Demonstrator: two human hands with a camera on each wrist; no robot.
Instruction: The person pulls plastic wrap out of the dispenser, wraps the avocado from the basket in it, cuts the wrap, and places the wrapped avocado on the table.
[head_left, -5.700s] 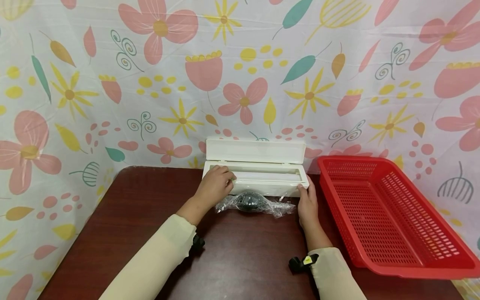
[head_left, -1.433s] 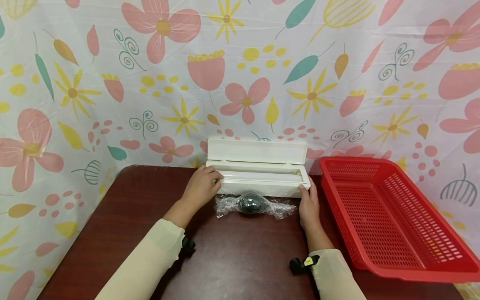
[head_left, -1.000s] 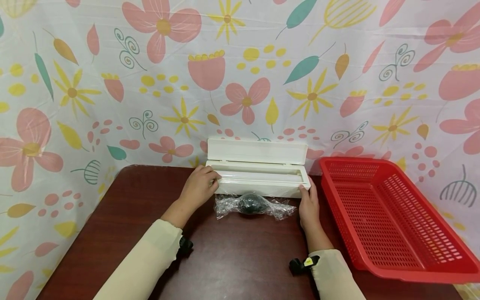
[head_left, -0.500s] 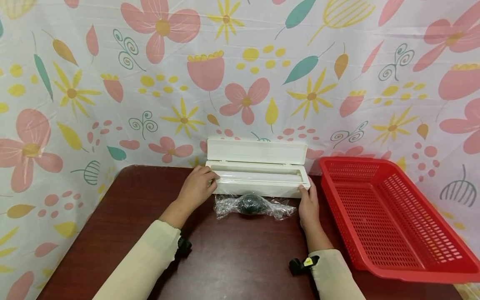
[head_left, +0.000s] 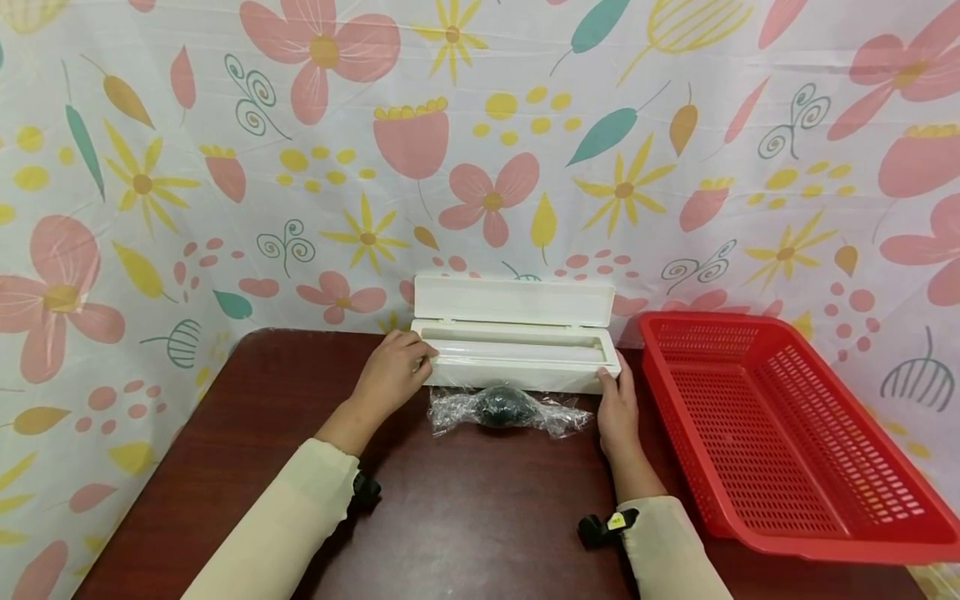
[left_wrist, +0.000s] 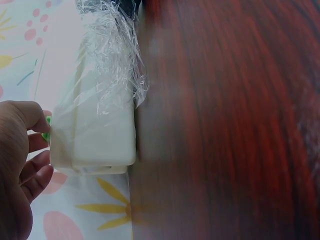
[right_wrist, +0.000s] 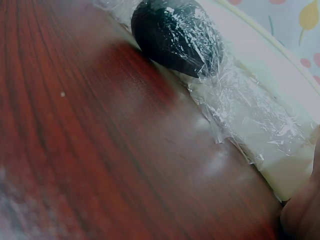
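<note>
A white cling film dispenser [head_left: 517, 377] stands at the back of the table, lid raised, a roll of film [head_left: 517, 352] inside. At its left end my left hand [head_left: 390, 371] pinches a small green slider [left_wrist: 47, 128] on the box's upper edge, mostly covered by the fingers. My right hand [head_left: 618, 412] grips the box's right end, thumb on the front and fingers round the side. Against the front of the box lies a dark, rounded, avocado-like object [head_left: 505, 407] in crinkled clear film [right_wrist: 225, 100], its film ends spread to both sides.
A red perforated plastic basket [head_left: 678, 442] sits to the right, close beside my right hand. The dark brown wooden table [head_left: 465, 517] ends at a floral curtain [head_left: 300, 208] behind the dispenser. A black wrist camera [head_left: 596, 531] sits below my right hand.
My left hand has slid leftward along the box, from over the roll to the left end, and then nearly stopped. The right hand, box and wrapped object have stayed in place.
</note>
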